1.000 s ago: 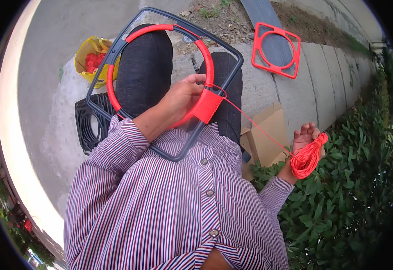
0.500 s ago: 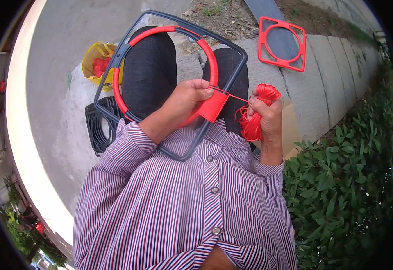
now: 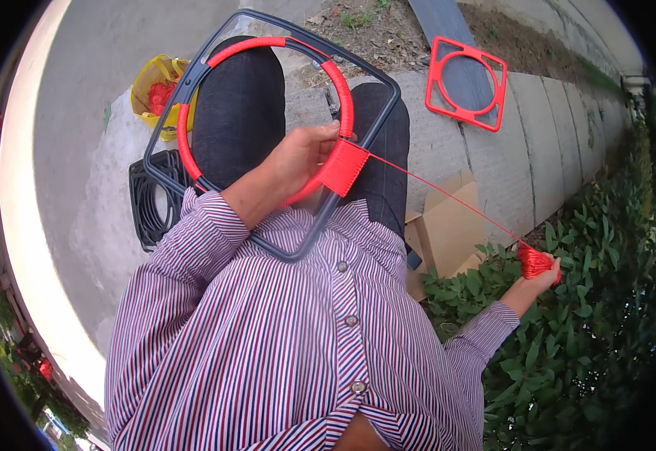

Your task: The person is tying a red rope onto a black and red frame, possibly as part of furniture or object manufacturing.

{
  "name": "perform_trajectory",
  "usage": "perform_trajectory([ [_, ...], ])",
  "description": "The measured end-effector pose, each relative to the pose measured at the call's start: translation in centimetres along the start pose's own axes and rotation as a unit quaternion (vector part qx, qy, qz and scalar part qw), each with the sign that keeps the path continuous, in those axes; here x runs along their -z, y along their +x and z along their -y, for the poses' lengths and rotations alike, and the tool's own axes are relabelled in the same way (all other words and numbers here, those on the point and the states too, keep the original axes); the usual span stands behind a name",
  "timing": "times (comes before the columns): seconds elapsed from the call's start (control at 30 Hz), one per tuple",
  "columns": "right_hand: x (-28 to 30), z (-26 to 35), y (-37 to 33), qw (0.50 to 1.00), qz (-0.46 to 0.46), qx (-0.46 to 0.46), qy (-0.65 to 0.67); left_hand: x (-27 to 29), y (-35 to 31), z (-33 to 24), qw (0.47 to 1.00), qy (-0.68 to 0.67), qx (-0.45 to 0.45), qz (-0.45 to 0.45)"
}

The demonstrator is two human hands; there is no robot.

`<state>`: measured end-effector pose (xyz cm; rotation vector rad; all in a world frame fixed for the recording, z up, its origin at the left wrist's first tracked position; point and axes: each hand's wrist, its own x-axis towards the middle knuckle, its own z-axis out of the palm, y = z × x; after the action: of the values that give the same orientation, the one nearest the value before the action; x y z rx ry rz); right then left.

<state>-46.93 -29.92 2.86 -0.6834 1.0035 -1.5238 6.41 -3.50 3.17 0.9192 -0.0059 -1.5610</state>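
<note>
A dark grey square frame [image 3: 380, 129] with a round inner ring rests across my lap. Red cord wrapping [image 3: 345, 167] covers much of the ring and bridges to the frame's right side in a tight band. My left hand [image 3: 303, 158] grips the ring just left of that band, fingers closed and partly hidden behind it. Far to the right, over the bushes, my right hand [image 3: 544, 274] is closed round a bundle of red cord [image 3: 532, 261]. One strand runs taut from the bundle to the wrapped band.
A red square frame [image 3: 499, 99] lies on the paving at the far right. At left stand a yellow bag [image 3: 140, 99] with red material inside and a stack of dark frames [image 3: 138, 214]. An open cardboard box [image 3: 452, 233] sits beside leafy bushes [image 3: 568, 338] on my right.
My right hand has swung out to the right and nearer with the cord bundle, drawing a long strand straight. My left hand still holds the ring, which has shifted slightly left in view.
</note>
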Motion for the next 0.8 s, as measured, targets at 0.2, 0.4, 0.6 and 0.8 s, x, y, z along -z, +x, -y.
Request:
perform_trajectory([
  [0.2,-15.9,-7.4,-14.7,0.936,0.296,-0.189,-0.033,-1.4,-0.2,-0.4,0.998,0.053,-0.034,-0.009],
  [0.4,-27.2,-14.5,-23.2,0.640,0.632,-0.121,-0.420,-2.0,-1.6,-0.4,0.994,-0.021,-0.009,0.103],
  [0.6,-27.5,-16.2,-21.9,0.791,0.511,-0.258,-0.217,-2.1,-1.2,0.2,0.999,-0.037,-0.009,0.019],
  [0.8,-28.4,-15.2,-20.5,0.874,0.378,-0.047,-0.301,0.3,0.2,0.7,0.994,-0.019,-0.096,-0.051],
])
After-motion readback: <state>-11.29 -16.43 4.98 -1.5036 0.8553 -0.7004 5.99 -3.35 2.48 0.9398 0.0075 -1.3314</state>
